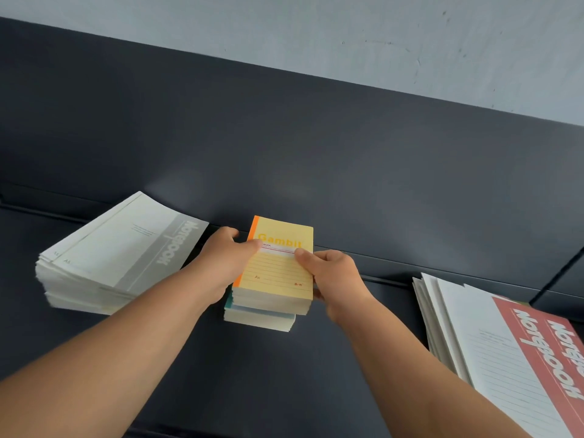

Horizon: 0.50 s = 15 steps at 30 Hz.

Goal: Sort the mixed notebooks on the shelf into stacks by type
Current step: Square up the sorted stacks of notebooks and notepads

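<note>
The yellow notebook [278,267] tops a small stack [259,320] in the middle of the shelf [284,374]. The left hand [221,263] and right hand [335,279] grip its sides, thumbs pressed on the cover and fingers curled round the edges. Grey notebooks [110,248] lie to the left, red notebooks [521,358] to the right.

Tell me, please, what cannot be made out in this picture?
Head view:
Covers under the yellow notebook: hidden by it; only page edges show.
Red notebook stack: cut off by the right and bottom edges.
Right hand: its fingers hidden behind the middle stack.
Grey notebook: small print unreadable.
</note>
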### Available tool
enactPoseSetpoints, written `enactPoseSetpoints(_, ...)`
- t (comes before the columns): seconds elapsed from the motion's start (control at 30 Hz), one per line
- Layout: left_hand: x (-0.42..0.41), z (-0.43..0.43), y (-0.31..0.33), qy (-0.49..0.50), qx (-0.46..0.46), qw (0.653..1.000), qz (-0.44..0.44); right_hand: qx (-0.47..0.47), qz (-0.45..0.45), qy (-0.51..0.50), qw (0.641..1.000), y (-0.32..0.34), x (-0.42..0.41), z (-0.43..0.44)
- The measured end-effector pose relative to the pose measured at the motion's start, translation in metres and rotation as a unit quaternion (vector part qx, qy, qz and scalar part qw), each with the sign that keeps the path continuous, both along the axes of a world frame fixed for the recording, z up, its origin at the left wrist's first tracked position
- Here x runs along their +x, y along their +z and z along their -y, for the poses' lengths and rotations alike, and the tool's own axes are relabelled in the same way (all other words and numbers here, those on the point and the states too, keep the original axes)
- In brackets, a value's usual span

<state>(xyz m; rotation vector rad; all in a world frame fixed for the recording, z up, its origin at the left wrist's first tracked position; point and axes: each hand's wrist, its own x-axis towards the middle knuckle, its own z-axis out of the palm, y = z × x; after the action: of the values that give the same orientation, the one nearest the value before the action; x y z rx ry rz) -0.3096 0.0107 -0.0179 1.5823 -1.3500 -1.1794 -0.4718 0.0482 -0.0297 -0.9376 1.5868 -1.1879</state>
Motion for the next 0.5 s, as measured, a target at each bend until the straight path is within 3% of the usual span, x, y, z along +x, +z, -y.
enactPoseSetpoints(0.27,0.006,0.004,-0.013,-0.034,0.002,0.997,0.07,0.011,-0.123,-0.017,0.992,-0.017,0.007,0.005)
enactPoseSetpoints(0.4,0.006,0.004,-0.02,-0.062,0.071,0.995,0.04,0.023,-0.095,0.015,0.995,-0.022,0.01,0.002)
enactPoseSetpoints(0.5,0.007,-0.001,-0.025,-0.076,0.146,0.986,-0.026,0.074,0.021,0.048,0.996,-0.034,0.014,0.003)
